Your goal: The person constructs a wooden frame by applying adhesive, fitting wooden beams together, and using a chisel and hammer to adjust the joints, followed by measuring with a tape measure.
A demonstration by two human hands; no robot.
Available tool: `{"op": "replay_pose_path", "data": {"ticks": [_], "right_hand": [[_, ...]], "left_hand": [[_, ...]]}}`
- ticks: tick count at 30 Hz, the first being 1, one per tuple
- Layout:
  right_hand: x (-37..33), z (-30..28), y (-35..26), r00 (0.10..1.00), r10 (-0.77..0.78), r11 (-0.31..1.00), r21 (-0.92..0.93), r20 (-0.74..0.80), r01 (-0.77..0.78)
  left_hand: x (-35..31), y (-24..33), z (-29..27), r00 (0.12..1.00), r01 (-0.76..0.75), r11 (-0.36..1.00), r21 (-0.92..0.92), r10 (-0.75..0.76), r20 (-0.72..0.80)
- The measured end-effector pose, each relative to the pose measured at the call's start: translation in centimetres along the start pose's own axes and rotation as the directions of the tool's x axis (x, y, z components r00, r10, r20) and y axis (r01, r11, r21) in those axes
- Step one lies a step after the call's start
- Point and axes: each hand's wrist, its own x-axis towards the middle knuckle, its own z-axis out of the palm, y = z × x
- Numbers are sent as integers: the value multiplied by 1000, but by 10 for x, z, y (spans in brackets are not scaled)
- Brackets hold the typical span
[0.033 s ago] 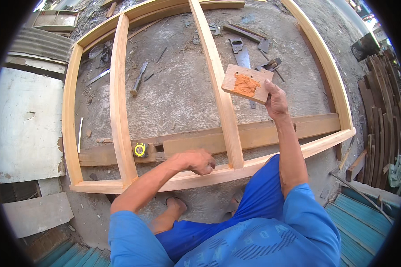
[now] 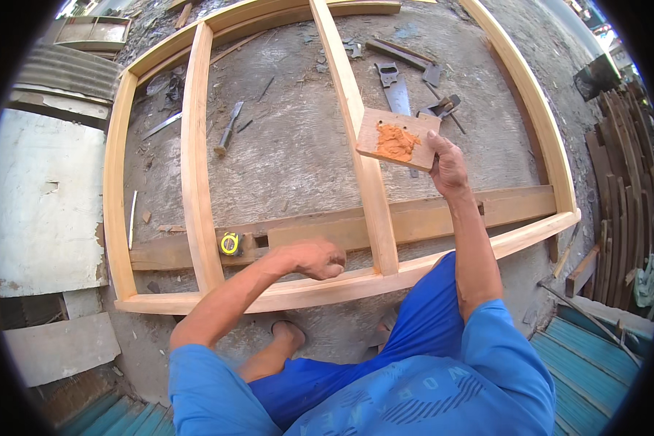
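Note:
My right hand point(image 2: 449, 166) holds a small wooden board point(image 2: 367, 138) by its right edge, thumb on top. A mound of orange putty point(image 2: 397, 142) lies on that board. The board is above a crossbar point(image 2: 376, 207) of a pale wooden frame point(image 2: 327, 293). My left hand point(image 2: 318, 259) is closed, fingers curled down, just above the frame's near rail and left of the joint with that crossbar. What its fingers hold, if anything, is hidden.
Inside the frame lie a yellow tape measure point(image 2: 230, 244) on a brown beam point(image 2: 320, 231), a chisel point(image 2: 229, 129), a handsaw point(image 2: 394, 87), a hand plane point(image 2: 440, 107) and a hammer-like tool point(image 2: 430, 73). Stacked boards point(image 2: 618, 196) stand at right; a pale panel point(image 2: 47, 203) at left.
My left hand has shifted slightly left and up, away from the crossbar joint. The putty board in my right hand has moved a little left and down.

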Motion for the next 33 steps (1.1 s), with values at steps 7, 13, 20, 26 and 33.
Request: {"op": "replay_pose_path", "data": {"ticks": [7,13,20,26,33], "right_hand": [[-46,80,24,924,221,972,-152,311,-181],[-89,129,61,789,421,843,-515,447,-158],[-100,152,50,913,-21,623,-709,407,331],[-157,234,58,837,226,444,-818,498,366],[-174,270,97,793,205,451,-774,574,444]], "left_hand": [[-77,-3,-5,767,-468,445,-764,-224,-601],[-88,-37,82,619,-719,62,-693,-397,-678],[-112,-47,122,482,-824,38,-565,-476,-736],[-135,-63,141,319,-887,92,-453,-588,-743],[-152,-69,168,195,-910,151,-387,-667,-719]]}}
